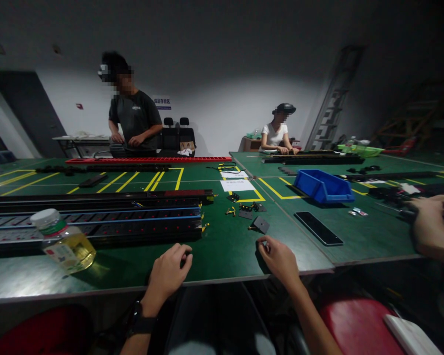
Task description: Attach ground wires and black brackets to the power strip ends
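Observation:
My left hand (170,268) rests at the table's front edge, its fingers loosely bent and the thumb apart from them. No object shows in it. Just right of centre, my right hand (279,259) is low over the table with bent fingers, thumb a little apart, and nothing visible in it. Close beyond its fingertips lies a small black square plate (261,225) with a yellow end piece. Small black brackets (246,211) and yellow connectors (230,211) lie farther back. Long black rails with blue edges (140,219) stretch to the left of these parts.
A tilted bottle of yellow liquid (64,241) stands front left. On the right are a phone (318,228), a blue bin (323,186) and another person's hand (434,224). White paper labels (238,185) lie mid-table. Two people work across the green table (222,261).

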Demonstrator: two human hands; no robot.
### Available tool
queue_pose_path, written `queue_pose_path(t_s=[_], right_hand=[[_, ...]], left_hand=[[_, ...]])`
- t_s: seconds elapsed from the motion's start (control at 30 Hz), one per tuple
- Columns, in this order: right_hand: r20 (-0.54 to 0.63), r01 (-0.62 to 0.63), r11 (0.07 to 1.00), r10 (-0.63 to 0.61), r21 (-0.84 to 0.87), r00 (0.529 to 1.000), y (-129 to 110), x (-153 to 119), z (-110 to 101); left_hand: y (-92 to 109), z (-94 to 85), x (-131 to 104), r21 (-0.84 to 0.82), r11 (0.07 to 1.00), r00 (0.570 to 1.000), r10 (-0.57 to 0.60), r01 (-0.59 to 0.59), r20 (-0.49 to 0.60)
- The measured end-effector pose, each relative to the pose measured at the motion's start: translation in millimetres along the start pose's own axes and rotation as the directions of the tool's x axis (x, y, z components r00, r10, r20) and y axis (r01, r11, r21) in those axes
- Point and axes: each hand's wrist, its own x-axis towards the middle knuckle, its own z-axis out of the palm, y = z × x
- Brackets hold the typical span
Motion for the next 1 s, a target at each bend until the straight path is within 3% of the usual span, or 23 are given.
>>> queue_pose_path(t_s=[1.0], right_hand=[[0.022,0.005,1.0,-0.005,-0.005,1.0,-2.1,1.1,-1.8]], left_hand=[[-3.0,3.0,2.0,0.014,1.0,1.0,0.003,-0.003,0.006]])
